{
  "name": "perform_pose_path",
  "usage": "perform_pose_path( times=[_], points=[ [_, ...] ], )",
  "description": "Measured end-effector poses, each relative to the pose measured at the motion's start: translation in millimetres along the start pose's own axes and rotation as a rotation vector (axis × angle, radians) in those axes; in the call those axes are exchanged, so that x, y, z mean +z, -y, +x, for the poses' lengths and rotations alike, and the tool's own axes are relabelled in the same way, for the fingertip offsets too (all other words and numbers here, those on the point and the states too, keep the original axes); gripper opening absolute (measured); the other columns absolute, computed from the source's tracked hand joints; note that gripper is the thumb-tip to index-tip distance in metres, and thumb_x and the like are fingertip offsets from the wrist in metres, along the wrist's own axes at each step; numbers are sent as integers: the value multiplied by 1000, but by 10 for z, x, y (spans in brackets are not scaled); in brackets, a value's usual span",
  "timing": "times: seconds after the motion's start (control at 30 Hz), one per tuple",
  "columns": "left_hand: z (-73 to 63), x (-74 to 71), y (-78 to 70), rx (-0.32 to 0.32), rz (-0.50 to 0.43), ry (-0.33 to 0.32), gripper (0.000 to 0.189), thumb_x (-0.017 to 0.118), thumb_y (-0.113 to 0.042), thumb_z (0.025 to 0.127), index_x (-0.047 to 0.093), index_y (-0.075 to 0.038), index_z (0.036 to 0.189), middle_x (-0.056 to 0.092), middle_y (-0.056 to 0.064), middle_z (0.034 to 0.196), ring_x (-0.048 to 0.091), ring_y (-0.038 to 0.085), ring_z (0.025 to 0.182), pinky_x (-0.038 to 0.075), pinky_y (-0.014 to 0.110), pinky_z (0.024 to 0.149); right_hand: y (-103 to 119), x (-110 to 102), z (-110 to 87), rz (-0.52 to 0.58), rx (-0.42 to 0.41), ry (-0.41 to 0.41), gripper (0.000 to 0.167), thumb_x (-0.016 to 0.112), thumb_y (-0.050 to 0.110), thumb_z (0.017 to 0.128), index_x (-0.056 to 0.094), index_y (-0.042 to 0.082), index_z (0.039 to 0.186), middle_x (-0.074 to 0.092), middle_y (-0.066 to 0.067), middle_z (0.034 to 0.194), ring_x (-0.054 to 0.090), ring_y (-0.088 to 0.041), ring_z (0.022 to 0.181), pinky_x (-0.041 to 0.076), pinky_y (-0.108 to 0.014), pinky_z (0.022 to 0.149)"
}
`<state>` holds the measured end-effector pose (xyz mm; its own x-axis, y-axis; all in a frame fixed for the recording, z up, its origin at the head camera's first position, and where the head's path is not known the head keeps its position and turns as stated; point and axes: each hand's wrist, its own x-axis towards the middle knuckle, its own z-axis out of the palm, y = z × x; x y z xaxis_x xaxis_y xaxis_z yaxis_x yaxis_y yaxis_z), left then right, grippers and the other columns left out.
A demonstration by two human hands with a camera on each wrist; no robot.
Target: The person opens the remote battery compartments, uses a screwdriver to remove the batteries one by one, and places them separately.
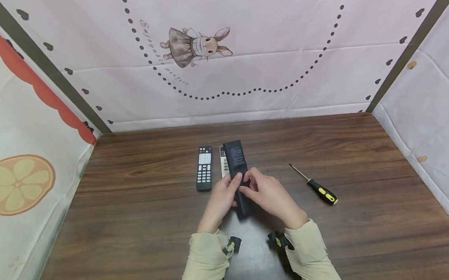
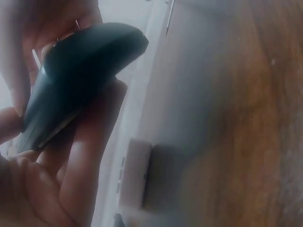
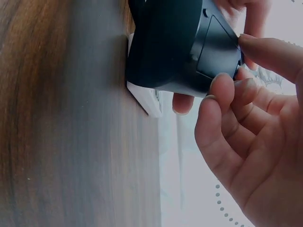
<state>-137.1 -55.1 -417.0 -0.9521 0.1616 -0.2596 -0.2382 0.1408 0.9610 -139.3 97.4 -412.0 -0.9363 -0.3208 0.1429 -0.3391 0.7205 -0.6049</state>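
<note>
A black remote control [image 1: 235, 154] is held back side up, tilted above the table. My left hand [image 1: 219, 201] grips it from the left, thumb on its back and fingers beneath. With curled fingers and thumb, my right hand [image 1: 271, 194] pinches the remote around its battery cover [image 3: 218, 47], which sits in place in the right wrist view. In the left wrist view the remote [image 2: 90, 61] looks dark, and its markings cannot be read. Partly hidden behind it lies a white remote control [image 1: 224, 162] on the table.
Left of the hands lies a dark remote control [image 1: 204, 170] with white buttons. A black and yellow screwdriver [image 1: 320, 190] rests to the right, tip pointing away. Patterned cloth walls [image 1: 266, 70] stand at the back and both sides of the wooden table [image 1: 137, 229].
</note>
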Motion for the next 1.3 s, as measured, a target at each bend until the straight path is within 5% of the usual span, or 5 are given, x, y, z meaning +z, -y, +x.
perform_pose_path(
  times=[0.17, 0.47, 0.7, 1.3],
  points=[
    [79, 14, 117, 27, 54, -24, 51, 44, -57, 85, 56, -14, 110, 67, 4, 86, 64, 18, 65, 51, 31, 57, 13, -11, 4, 19, 37, 10, 21, 61, 35, 83, 48, 20, 90, 45, 7, 60, 40, -8, 48, 34, -24, 46],
    [77, 10, 113, 30, 146, -33, 51, 43, -59, 84, 57, -17, 108, 67, 1, 83, 63, 17, 63, 50, 40, 62, 11, -15, 2, 17, 33, 20, 19, 61, 33, 83, 48, 20, 89, 45, 8, 61, 41, -8, 49, 34, -24, 47],
    [62, 17, 107, 61, 229, -50, 49, 43, -60, 83, 58, -19, 105, 66, -1, 79, 60, 15, 60, 46, 30, 56, 7, -36, -1, 25, 46, 55, 19, 60, 35, 83, 47, 21, 87, 45, 7, 61, 40, -9, 48, 34, -25, 46],
    [69, 5, 128, -1, 34, -66, 51, 43, -55, 86, 56, -12, 110, 66, 8, 85, 64, 18, 66, 50, 30, 59, -37, -96, 6, 153, 44, 98, 25, 68, 30, 78, 49, 21, 92, 54, 7, 83, 52, -8, 70, 43, -26, 58]
  ],
)
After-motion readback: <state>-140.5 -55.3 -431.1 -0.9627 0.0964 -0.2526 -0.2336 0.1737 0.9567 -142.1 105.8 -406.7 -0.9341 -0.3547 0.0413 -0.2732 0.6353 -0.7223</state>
